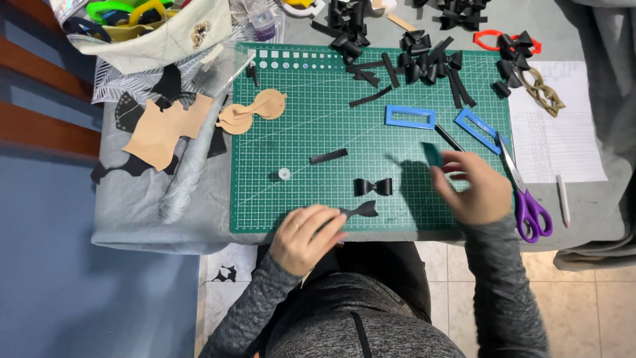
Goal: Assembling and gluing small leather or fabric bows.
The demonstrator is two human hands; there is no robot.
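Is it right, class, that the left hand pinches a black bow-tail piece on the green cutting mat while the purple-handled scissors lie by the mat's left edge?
Not quite. In the head view the purple-handled scissors lie by the green cutting mat's right edge, beside the right hand. The left hand does pinch the black bow-tail piece.

Cutting mat [318,126]: matt green plastic, smooth. Bow [372,187]: black leather-like, slight sheen. Scissors [530,205]: metal blades, glossy purple plastic handles. Table cover [132,199]: grey cloth.
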